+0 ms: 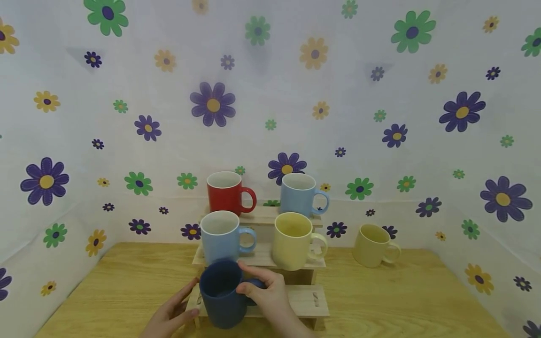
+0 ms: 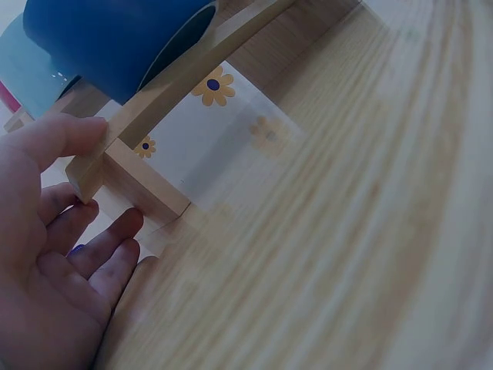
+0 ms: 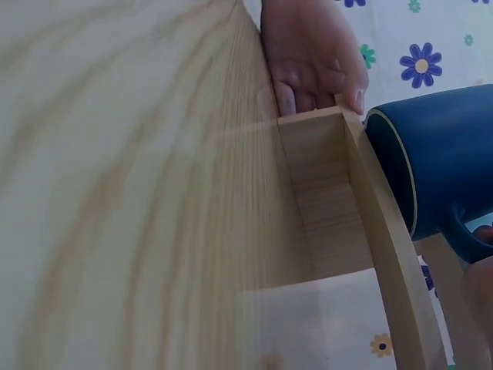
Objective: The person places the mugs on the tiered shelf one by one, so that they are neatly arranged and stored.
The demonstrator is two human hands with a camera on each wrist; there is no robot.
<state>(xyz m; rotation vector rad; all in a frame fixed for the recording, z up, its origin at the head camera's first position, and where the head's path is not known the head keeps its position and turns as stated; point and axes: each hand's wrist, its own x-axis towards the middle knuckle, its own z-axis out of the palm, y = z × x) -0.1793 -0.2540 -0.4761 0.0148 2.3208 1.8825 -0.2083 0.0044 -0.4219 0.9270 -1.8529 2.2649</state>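
A dark blue mug point(image 1: 224, 300) is at the left part of the lowest step of a wooden stepped rack point(image 1: 302, 300), its base over the step's front edge. Part of its underside shows in the left wrist view; whether it touches the board I cannot tell. My right hand point(image 1: 270, 295) holds this mug by its handle, with the index finger at the rim. At the step's left end, my left hand point(image 1: 171, 314) grips the board, thumb on top and fingers curled below. Just behind stand a light blue mug point(image 1: 220, 239) and a pale yellow mug point(image 1: 291, 241) on the middle step.
On the top step are a red mug point(image 1: 224, 195) and another light blue mug point(image 1: 297, 195). A second yellow mug point(image 1: 371, 246) sits tilted on the wooden table point(image 1: 401, 300), right of the rack. Flower-patterned white sheeting point(image 1: 270, 84) encloses the back and sides.
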